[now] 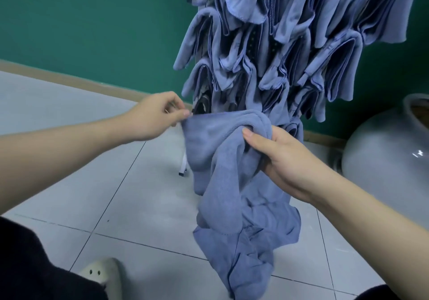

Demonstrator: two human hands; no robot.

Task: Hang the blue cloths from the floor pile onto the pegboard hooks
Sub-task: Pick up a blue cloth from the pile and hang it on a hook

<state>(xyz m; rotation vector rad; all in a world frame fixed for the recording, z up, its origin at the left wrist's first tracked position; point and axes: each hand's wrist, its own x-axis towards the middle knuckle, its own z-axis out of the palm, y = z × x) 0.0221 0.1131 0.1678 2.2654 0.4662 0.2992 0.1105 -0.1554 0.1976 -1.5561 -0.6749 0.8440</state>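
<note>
A plain utility room: green wall (92, 21), grey tiled floor (139, 207) (laundry-like), rack of hung blue cloths (290, 44)

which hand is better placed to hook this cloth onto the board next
Left, probably. The left hand pinches the held cloth's top corner, nearest the rack. The right hand grips its bunched middle.

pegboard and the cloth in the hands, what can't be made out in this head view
- Pegboard hooks: hidden in the head view by the hung cloths; only a dark perforated strip shows.
- Top of the board: cut off by the upper edge.
- Held cloth, between left hand and right hand: its lower end merges with the floor pile.
- Right-hand fingers: hidden by cloth folds.
- Grey vessel: cut off at the right edge.
</note>
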